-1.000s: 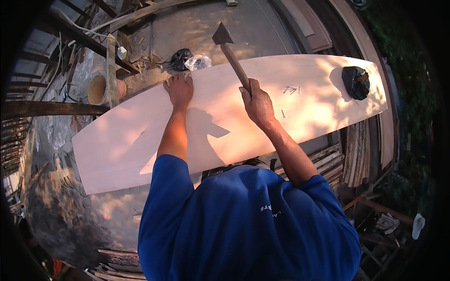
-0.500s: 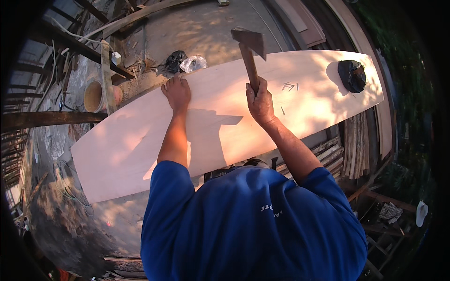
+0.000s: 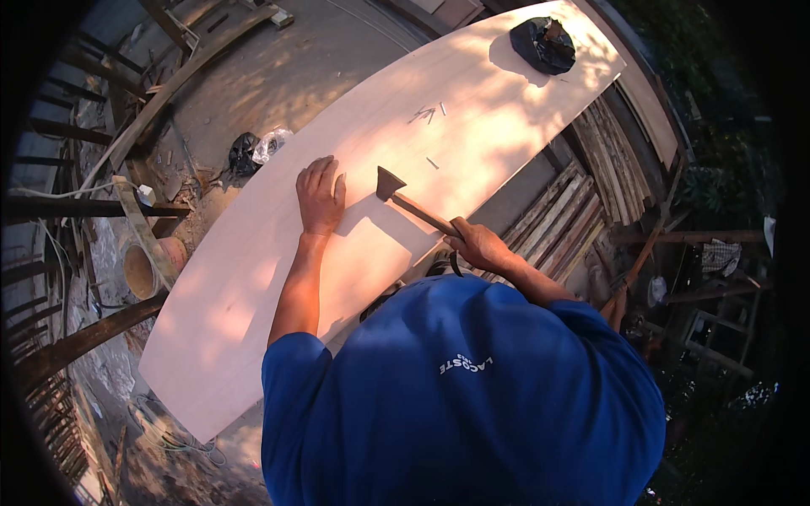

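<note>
Hatchet (image 3: 415, 207) is being held near its handle's end by the right hand (image 3: 481, 246), the grip being wrapped narrowly around the wood. Its dark, wedge-shaped head (image 3: 389, 180) is being positioned over a pale wooden board (image 3: 245, 278); whether contact is being made cannot be told. The left hand (image 3: 321, 198) is being laid on the board, grip open. Loose nails (image 3: 423, 114) and a black plastic bag (image 3: 540, 46) are being carried by the board farther out. Timber strips (image 3: 561, 223) are being seen beyond the near edge.
</note>
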A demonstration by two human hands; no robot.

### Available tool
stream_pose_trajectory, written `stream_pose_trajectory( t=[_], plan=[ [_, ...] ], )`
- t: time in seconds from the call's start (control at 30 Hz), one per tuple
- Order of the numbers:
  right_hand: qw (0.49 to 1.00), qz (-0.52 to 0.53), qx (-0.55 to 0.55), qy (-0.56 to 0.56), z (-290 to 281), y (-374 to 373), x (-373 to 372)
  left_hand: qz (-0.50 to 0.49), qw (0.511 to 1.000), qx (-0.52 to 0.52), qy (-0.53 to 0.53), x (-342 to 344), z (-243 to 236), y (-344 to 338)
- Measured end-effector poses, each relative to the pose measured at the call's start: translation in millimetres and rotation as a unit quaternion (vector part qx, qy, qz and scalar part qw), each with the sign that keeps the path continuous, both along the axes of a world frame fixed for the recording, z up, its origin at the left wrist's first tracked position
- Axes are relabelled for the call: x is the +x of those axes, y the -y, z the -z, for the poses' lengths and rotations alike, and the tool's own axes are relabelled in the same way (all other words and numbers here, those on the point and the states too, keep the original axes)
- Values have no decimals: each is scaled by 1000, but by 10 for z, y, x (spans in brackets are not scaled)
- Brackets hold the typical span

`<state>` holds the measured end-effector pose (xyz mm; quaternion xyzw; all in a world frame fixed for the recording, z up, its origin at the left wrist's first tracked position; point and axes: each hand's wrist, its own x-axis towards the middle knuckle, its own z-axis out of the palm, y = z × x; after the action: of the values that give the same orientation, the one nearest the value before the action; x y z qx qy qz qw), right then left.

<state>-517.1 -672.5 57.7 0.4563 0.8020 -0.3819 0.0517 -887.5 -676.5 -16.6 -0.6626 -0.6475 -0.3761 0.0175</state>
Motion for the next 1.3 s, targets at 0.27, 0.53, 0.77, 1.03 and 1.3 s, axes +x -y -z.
stream_pose_trajectory(
  t=[0.27,0.53,0.77,1.03,1.3],
  plan=[
    [982,175,-62,-15,-235,736,1314,248,958,-80,-121,1422,-106,-761],
    [928,358,-22,-101,163,713,2029,257,932,-132,-217,1418,-273,-897],
    [917,337,199,-77,-155,-290,2328,62,970,-197,129,2244,-393,-922],
    [968,230,95,-38,-56,-809,2549,-7,909,-187,372,3422,-168,-1254],
    [971,206,42,-114,-500,-825,2645,2,931,-86,354,3549,216,-1309]
  ],
)
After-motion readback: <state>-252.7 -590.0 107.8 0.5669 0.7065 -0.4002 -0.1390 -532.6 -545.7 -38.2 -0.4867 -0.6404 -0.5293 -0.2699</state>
